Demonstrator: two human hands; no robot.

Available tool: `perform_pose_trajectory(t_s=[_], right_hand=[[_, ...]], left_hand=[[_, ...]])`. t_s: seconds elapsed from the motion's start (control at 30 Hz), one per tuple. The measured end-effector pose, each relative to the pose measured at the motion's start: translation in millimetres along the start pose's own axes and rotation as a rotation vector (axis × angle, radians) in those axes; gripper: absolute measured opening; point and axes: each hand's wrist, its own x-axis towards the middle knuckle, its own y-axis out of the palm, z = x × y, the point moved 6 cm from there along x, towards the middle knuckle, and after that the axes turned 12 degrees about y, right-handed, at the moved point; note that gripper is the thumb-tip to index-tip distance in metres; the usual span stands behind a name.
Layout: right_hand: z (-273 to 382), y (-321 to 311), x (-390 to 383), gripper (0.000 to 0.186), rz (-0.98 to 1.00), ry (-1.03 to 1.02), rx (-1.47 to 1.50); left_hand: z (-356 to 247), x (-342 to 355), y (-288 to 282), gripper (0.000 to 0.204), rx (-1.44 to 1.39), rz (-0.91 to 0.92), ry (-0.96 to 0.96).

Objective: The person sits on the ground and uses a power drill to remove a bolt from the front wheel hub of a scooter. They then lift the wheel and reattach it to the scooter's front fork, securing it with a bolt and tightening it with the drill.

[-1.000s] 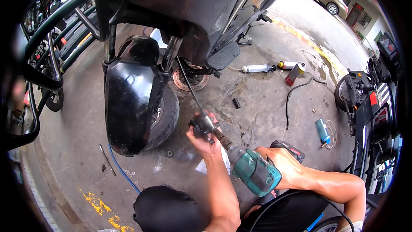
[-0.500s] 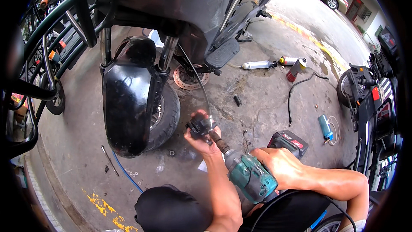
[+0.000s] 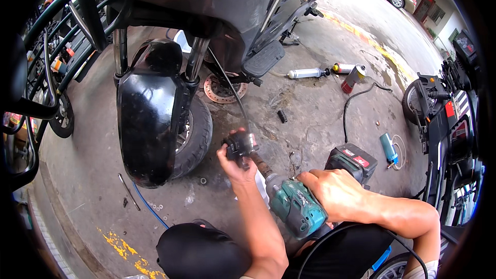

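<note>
My left hand grips a dark brake caliper, its fingers wrapped round the body and partly smeared by motion. A black brake hose runs from the motorbike's fork area down to the caliper. In my right hand is a teal cordless impact wrench, held by its handle, with the battery showing beyond the knuckles. The wrench's rusty long socket points at the caliper where the hose joins. Whether it is seated on a bolt I cannot tell.
Left of my hands stand a front wheel and glossy black mudguard. A brake disc, large syringe, spray can, loose socket, black hose and blue bottle lie or stand around the ground.
The whole view has shifted slightly. The wrench has turned a little, so more of its battery shows. Caliper and socket stay together, and more white paper shows beside my left wrist.
</note>
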Motion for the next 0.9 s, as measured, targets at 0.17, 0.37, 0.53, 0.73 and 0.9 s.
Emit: perform_pose_trajectory(t_s=[0.17,0.37,0.53,0.73,0.9], right_hand=[[-17,9,8,0.049,0.053,0.021,0.109],[-18,11,7,0.051,0.044,0.038,0.167],[-16,10,7,0.042,0.072,0.020,0.222],[-16,12,13,0.042,0.078,0.012,0.256],[-19,14,15,0.042,0.079,0.018,0.261]], left_hand=[[-9,2,7,0.043,0.272,-0.028,0.111],[-6,1,-5,0.044,0.114,0.003,0.152],[12,-5,-1,0.048,-0.165,-0.030,0.112],[12,-2,3,0.059,-0.266,0.068,0.090],[18,-1,4,0.061,-0.284,0.015,0.129]])
